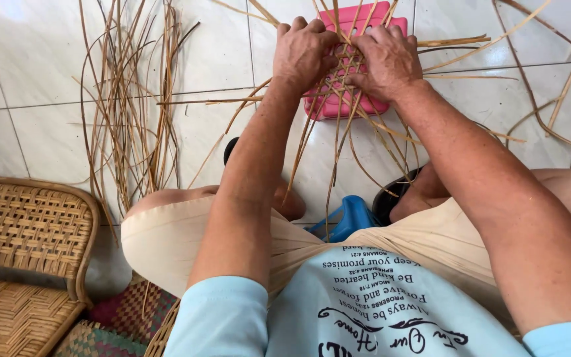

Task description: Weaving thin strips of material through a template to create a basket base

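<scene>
White floor tiles (219, 39); both hands (304, 53) (386, 61) press cane strips (345, 82) onto pink stool (338, 106).

Both my arms reach forward and down, bare from the short sleeves, elbows bent a little. My left hand (304, 53) and right hand (386, 61) sit knuckles up, side by side and nearly touching, fingers curled and pressing downward.

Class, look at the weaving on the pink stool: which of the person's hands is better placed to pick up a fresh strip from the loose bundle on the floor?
Probably the left hand: the loose bundle lies on its side, while the right hand presses the weave on the pink stool, farther away.
</scene>
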